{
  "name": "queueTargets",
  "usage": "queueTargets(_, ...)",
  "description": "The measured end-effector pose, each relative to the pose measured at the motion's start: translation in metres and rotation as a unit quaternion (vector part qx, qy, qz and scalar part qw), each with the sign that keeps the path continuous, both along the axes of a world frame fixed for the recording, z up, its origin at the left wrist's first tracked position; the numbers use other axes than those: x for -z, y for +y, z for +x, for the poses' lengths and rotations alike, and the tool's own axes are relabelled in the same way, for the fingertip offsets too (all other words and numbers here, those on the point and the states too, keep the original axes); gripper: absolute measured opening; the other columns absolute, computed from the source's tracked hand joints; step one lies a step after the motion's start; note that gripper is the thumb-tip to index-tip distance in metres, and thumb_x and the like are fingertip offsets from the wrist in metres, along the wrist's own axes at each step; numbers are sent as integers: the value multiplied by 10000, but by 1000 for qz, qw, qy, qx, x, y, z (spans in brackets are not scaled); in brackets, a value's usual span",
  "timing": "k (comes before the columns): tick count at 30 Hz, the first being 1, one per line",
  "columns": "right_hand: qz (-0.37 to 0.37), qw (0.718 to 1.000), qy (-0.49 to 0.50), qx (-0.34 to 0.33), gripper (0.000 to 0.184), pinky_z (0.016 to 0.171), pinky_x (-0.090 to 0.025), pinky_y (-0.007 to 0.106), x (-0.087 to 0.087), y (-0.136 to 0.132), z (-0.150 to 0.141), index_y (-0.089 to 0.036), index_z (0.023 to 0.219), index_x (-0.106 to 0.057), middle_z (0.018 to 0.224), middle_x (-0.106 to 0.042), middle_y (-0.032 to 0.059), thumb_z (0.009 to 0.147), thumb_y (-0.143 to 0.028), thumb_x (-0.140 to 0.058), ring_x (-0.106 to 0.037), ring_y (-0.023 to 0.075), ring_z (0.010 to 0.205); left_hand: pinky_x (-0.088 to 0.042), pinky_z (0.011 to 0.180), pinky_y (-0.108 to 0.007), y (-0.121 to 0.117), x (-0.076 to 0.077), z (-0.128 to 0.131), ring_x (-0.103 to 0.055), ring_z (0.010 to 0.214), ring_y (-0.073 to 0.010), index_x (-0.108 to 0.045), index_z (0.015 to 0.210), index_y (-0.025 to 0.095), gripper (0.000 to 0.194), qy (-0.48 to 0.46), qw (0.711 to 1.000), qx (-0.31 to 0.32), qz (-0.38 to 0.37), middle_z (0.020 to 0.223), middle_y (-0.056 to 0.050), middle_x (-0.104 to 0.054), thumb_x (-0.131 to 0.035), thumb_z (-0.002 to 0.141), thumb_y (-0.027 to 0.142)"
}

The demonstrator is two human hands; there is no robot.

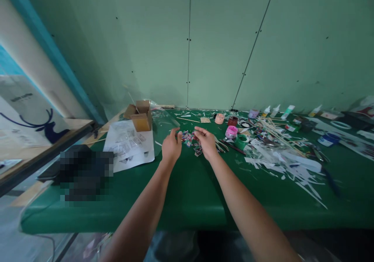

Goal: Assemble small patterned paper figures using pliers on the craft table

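Observation:
A small cluster of multicoloured pieces [188, 138], pink, blue and white, lies between my two hands. Its exact kind is too small to make out. On its left side is my left hand [172, 147], thumb and forefinger apart beside its edge. From the right, my right hand [207, 143] pinches the cluster's edge between thumb and fingertips. A small patterned scrap [198, 151] sits just below, near the right hand. Several slim metal tools [222, 145] lie right of that hand.
Left stand a cardboard box [143, 119] and printed sheets [128, 147]. Paint jars, including a pink jar [231, 132] and a green jar [241, 141], stand right. Paper strips [288, 168] and thin wooden sticks [274, 133] cover the right side. Glue bottles [275, 110] line the back.

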State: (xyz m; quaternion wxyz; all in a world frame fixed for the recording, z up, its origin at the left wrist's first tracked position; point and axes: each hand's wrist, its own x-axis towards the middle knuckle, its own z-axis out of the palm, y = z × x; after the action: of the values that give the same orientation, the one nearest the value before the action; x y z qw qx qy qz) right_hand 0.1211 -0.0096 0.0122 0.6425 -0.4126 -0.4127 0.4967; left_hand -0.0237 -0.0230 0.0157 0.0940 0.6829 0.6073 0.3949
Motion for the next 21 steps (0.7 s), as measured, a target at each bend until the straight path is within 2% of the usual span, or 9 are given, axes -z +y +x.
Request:
queueTargets(3,8,1000,12,6,345,678,-503,306,0,2,6,-184,907,-671,759,-648,12,618,-364,-728,-583,135,650,-403,860,-389,6,7,0,-546,1058,-293,-612,1119,205,322,105,992,-66,-25,1095,-125,-638,-411,894,315)
queueTargets(6,16,999,44,-2,320,677,-513,300,1,3,6,-185,846,-652,729,-624,-1,608,-379,-742,-582,126,652,-384,884,-445,10,14,4,-501,1101,-338,-620,1144,200,363,181,978,-70,-79,1147,-152,-604,-474,858,369)
queueTargets(8,15,998,53,-11,311,665,-513,287,2,4,6,-191,824,-642,726,-612,-9,606,-387,-745,-574,115,645,-383,881,-458,12,18,6,-489,1108,-350,-615,1163,196,407,202,973,-69,-87,1163,-162,-589,-480,850,418)
queueTargets(11,17,997,71,-38,306,623,-492,253,2,4,5,-197,815,-641,720,-603,-18,599,-379,-758,-555,99,624,-389,864,-448,15,20,5,-494,1096,-345,-622,1147,200,410,207,972,-75,-81,1160,-162,-584,-472,853,443)
queueTargets(15,24,990,119,-78,293,606,-479,235,-1,3,5,-203,804,-641,710,-604,-22,585,-340,-781,-563,97,630,-386,850,-426,17,19,3,-522,1066,-328,-644,1033,196,293,206,973,-68,-81,1087,-139,-624,-516,837,374)
queueTargets(18,18,989,122,-87,290,622,-489,244,-5,0,6,-213,838,-651,731,-627,-15,595,-309,-776,-583,109,656,-374,856,-413,18,15,3,-573,1002,-287,-624,966,203,192,167,980,-57,-89,978,-103,-670,-483,852,269)
queueTargets(21,15,987,122,-104,306,627,-494,243,-9,-3,6,-213,860,-664,729,-635,-16,591,-296,-782,-581,107,643,-373,862,-392,18,11,2,-597,976,-252,-594,984,213,189,103,990,-62,-71,961,-80,-682,-444,869,231)
